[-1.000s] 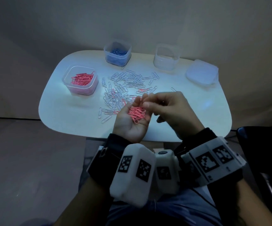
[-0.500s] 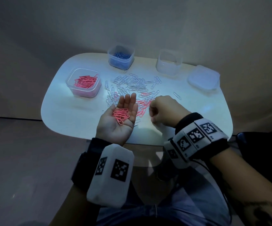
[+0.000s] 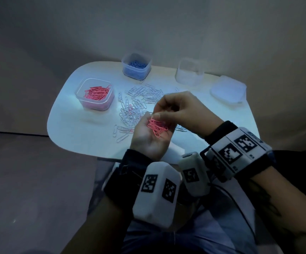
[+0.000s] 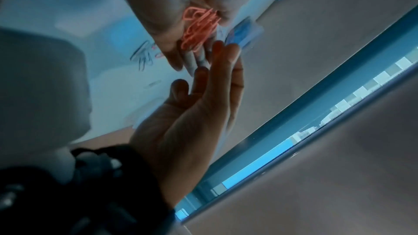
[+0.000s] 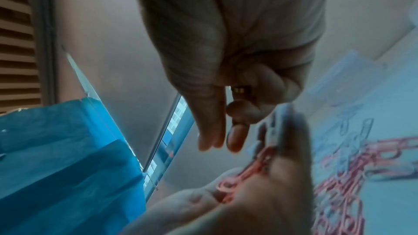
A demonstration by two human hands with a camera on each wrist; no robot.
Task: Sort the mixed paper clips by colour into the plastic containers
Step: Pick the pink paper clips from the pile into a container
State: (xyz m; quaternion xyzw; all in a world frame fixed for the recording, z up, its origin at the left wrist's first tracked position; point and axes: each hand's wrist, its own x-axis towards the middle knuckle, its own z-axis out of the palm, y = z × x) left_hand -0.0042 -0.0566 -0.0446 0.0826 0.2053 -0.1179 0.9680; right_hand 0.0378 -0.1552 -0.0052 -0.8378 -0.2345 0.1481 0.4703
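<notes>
My left hand (image 3: 145, 138) lies palm up over the table's near edge, fingers straight, carrying a small heap of pink paper clips (image 3: 156, 128). My right hand (image 3: 156, 114) hovers just above it, thumb and fingers curled together with their tips touching the top of the heap. The right wrist view shows those fingertips (image 5: 212, 140) close together; a clip between them is not visible. The same heap (image 4: 199, 29) shows in the left wrist view under the right hand. The pink-clip container (image 3: 97, 105) stands at the left, the blue-clip container (image 3: 135, 73) at the back.
Silver paper clips (image 3: 143, 98) with a few pink ones (image 3: 130, 109) are spread over the middle of the white table (image 3: 86, 136). An empty clear container (image 3: 189, 76) stands at the back right. A lidded box (image 3: 228, 91) sits further right.
My right hand has come up from the loose clips on the table to the heap in my left palm. My left hand has shifted slightly right and stays palm up.
</notes>
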